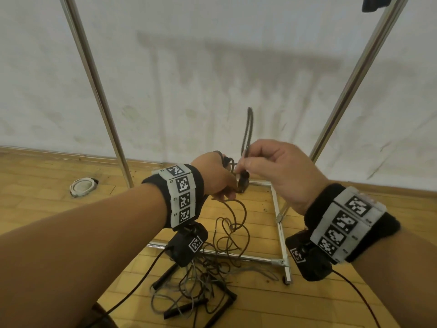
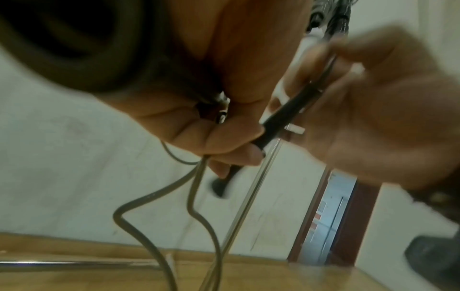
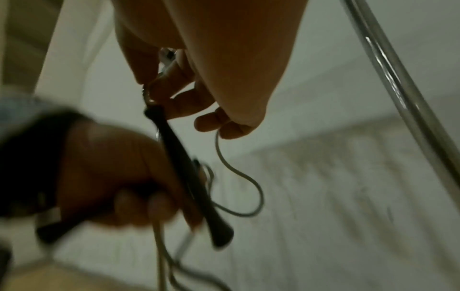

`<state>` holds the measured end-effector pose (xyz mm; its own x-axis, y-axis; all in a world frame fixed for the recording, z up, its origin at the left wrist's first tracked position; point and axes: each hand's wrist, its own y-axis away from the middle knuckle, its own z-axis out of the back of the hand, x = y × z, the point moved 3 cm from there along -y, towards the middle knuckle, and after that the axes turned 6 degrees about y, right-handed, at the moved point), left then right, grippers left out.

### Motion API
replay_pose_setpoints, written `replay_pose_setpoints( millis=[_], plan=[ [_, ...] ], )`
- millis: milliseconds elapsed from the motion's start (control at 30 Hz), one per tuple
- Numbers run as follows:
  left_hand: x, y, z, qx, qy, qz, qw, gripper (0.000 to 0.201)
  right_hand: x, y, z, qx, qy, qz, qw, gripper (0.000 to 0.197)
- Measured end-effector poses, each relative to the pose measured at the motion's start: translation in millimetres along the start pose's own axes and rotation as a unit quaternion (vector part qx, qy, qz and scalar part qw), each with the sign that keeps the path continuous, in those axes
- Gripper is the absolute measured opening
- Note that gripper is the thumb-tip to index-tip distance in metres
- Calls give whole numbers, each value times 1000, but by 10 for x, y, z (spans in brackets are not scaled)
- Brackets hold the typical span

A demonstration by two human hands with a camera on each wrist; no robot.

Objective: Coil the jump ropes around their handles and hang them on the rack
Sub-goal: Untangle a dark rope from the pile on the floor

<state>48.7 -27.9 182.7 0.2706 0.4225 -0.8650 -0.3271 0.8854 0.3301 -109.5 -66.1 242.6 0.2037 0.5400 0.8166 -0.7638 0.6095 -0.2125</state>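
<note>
In the head view my left hand (image 1: 224, 185) grips the black handles (image 1: 243, 182) of a jump rope in front of the rack. My right hand (image 1: 242, 165) pinches the brown rope (image 1: 248, 129) just above the handles, and a narrow loop stands up from the pinch. The slack rope (image 1: 237, 223) hangs from my left hand to the floor. The left wrist view has my left fingers (image 2: 224, 141) curled round a black handle (image 2: 276, 124), with rope (image 2: 196, 198) trailing below. Seen from the right wrist, my fingertips (image 3: 174, 94) hold the rope at the handle (image 3: 184, 167) top.
The chrome rack has a left upright (image 1: 94, 91), a right upright (image 1: 354, 79) and a base frame (image 1: 281, 235) on the wooden floor. Several tangled jump ropes (image 1: 194, 287) with black handles lie below my hands. A white round fitting (image 1: 81, 185) sits in the floor at left.
</note>
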Motion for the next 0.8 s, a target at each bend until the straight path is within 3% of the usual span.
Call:
replay_pose_setpoints(
  millis=[100,167,200,267,333,400,433,467,633,700,800],
  plan=[
    [100,-8,37,-18,-37,20,999,24,23,-67,122,-37,-210,-31,977,14],
    [116,-17,85,-38,-59,15,997,23,-155,-94,272,-105,-254,-87,958,14],
    [115,-16,108,-46,-68,13,997,24,-290,-93,367,-150,-177,-119,965,15],
    [111,-4,150,-47,-88,10,995,25,-589,-71,585,-188,96,-176,961,23],
    [109,8,183,-24,-119,-4,993,27,-879,-48,759,-128,334,-230,905,24],
    [110,25,185,15,-148,-16,989,29,-1084,-2,814,-29,447,-278,850,21],
    [112,30,177,31,-157,-21,987,29,-1129,18,797,6,468,-286,837,21],
    [111,31,164,42,-161,-28,986,28,-1142,28,757,29,463,-279,841,24],
    [64,33,-1,83,-125,-78,986,24,-838,14,246,150,242,-159,945,61],
    [36,36,-56,81,-107,-86,987,15,-735,25,93,170,170,-155,958,70],
    [-27,69,-88,55,-108,-105,987,15,-685,70,-32,169,206,-144,953,65]
  ],
)
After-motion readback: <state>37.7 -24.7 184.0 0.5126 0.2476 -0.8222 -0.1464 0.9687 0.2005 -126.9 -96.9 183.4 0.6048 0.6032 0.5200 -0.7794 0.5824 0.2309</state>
